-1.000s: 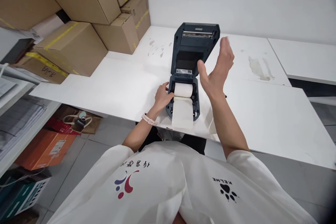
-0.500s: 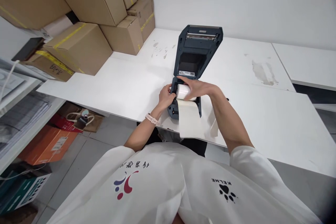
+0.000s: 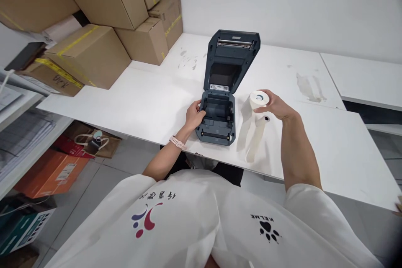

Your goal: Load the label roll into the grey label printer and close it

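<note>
A dark blue-grey label printer (image 3: 216, 123) stands on the white table with its lid (image 3: 232, 60) raised, and its inner bay shows no roll. At the printer's left side, my left hand (image 3: 195, 116) grips the edge of the base, thumb over the rim. To the right of the printer, my right hand (image 3: 276, 104) has its fingers around a white label roll (image 3: 258, 99), core hole facing up. A loose strip trails from that roll toward the table's front. Close by lies a thin, nearly bare roll (image 3: 262, 121) with a dark core and its own strip.
Cardboard boxes (image 3: 91, 54) with yellow tape are stacked on the table's left. A white wall rises behind the table (image 3: 150, 104). Below on the left are a shelf with papers (image 3: 25, 142) and an orange box (image 3: 50, 176).
My right hand has lifted the label roll out of the printer bay and carried it right, turning it on end. My left hand stays on the printer's left edge.
</note>
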A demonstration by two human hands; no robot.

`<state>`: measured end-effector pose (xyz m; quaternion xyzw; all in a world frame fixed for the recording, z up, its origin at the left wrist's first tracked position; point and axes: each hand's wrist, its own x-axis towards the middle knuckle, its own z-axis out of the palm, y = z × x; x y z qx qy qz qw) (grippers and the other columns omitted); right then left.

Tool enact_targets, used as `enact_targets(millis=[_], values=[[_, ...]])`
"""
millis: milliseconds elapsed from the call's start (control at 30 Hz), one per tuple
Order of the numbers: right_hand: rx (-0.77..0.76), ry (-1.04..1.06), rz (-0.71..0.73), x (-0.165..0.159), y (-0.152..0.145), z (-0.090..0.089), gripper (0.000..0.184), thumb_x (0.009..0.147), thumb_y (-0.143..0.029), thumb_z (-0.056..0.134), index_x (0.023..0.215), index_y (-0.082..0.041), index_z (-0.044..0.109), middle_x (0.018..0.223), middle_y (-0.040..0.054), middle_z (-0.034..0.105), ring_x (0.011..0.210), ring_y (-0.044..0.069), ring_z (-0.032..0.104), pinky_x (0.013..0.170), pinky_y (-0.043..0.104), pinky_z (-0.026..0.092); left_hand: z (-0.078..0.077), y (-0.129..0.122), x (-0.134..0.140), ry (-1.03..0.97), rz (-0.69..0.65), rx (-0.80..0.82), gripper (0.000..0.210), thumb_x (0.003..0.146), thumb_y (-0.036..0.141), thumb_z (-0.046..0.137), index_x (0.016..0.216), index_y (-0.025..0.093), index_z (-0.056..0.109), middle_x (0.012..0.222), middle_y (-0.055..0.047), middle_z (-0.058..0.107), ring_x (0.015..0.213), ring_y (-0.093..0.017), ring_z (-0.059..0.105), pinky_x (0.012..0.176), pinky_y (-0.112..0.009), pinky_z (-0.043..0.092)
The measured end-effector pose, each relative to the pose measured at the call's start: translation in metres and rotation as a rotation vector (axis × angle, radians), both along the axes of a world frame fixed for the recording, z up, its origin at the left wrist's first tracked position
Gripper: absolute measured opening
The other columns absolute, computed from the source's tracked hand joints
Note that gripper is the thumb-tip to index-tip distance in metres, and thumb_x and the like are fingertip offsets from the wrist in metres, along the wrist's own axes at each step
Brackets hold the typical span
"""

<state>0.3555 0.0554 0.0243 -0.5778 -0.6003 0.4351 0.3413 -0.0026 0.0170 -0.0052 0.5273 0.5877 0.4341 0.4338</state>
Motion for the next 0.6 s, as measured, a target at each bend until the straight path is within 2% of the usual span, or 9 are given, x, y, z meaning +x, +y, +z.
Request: enact_targets(millis=[100,167,267,367,433,500,600], values=[[-0.056,0.041,-0.041,0.001,0.010,-0.023,0.101,0.036,-0.038,0.103,0.128,-0.023,0.063,0.121,0.0095,0.076,0.117,0.037,0.070,0.104,0.055,0.057,0.002,-0.001,0.000,-0.014,0.004,-0.010,0.067,0.067,0.008,0.060,0.134,0.013,0.069,0.073,0.004,0.047,0.069,-0.015,0.046,0.068,-0.030,0.037],[-0.057,0.100,-0.043,0.007,0.004,-0.031,0.098,0.044,-0.040,0.101,0.133,-0.024,0.062,0.132,0.0111,0.074,0.124,0.037,0.069,0.109,0.057,0.055,0.004,-0.002,0.000,-0.027,0.003,-0.014,0.067,0.067,0.008,0.060,0.134,0.013,0.069,0.072,0.004,0.047,0.068,-0.015,0.046,0.067,-0.029,0.037],[0.010,0.218,-0.066,0.025,-0.024,-0.037,0.079,0.065,-0.045,0.092,0.136,-0.030,0.063,0.148,0.0093,0.067,0.141,0.035,0.060,0.121,0.056,0.046,0.006,-0.004,0.001,-0.044,0.004,-0.029,0.068,0.067,0.007,0.060,0.134,0.013,0.068,0.072,0.004,0.045,0.067,-0.014,0.044,0.065,-0.029,0.035],[0.038,0.262,-0.112,0.038,-0.061,-0.045,0.070,0.068,-0.042,0.090,0.133,-0.034,0.066,0.152,0.0071,0.065,0.150,0.032,0.053,0.127,0.053,0.039,0.007,-0.004,0.002,-0.059,0.001,-0.042,0.069,0.068,0.007,0.059,0.136,0.011,0.066,0.072,0.005,0.043,0.066,-0.014,0.043,0.064,-0.029,0.034],[-0.017,0.206,-0.067,0.037,-0.080,-0.048,0.069,0.066,-0.042,0.092,0.131,-0.033,0.068,0.149,0.0078,0.067,0.145,0.033,0.056,0.123,0.053,0.043,0.006,-0.003,0.002,-0.061,0.009,-0.044,0.069,0.068,0.007,0.059,0.136,0.010,0.066,0.073,0.004,0.043,0.066,-0.014,0.043,0.064,-0.029,0.034],[-0.075,0.121,0.000,0.028,-0.090,-0.047,0.061,0.069,-0.047,0.092,0.124,-0.030,0.072,0.137,0.0091,0.073,0.133,0.034,0.065,0.115,0.054,0.050,0.004,-0.003,0.002,-0.062,0.016,-0.040,0.069,0.067,0.007,0.059,0.136,0.011,0.066,0.073,0.004,0.044,0.067,-0.014,0.044,0.064,-0.029,0.034],[-0.031,0.106,0.105,0.010,-0.094,-0.027,0.050,0.073,-0.055,0.089,0.112,-0.026,0.077,0.109,0.0089,0.080,0.112,0.032,0.072,0.099,0.050,0.057,0.002,-0.002,0.002,-0.073,0.009,-0.046,0.069,0.068,0.008,0.060,0.137,0.014,0.066,0.075,0.003,0.046,0.068,-0.014,0.045,0.064,-0.029,0.035]])
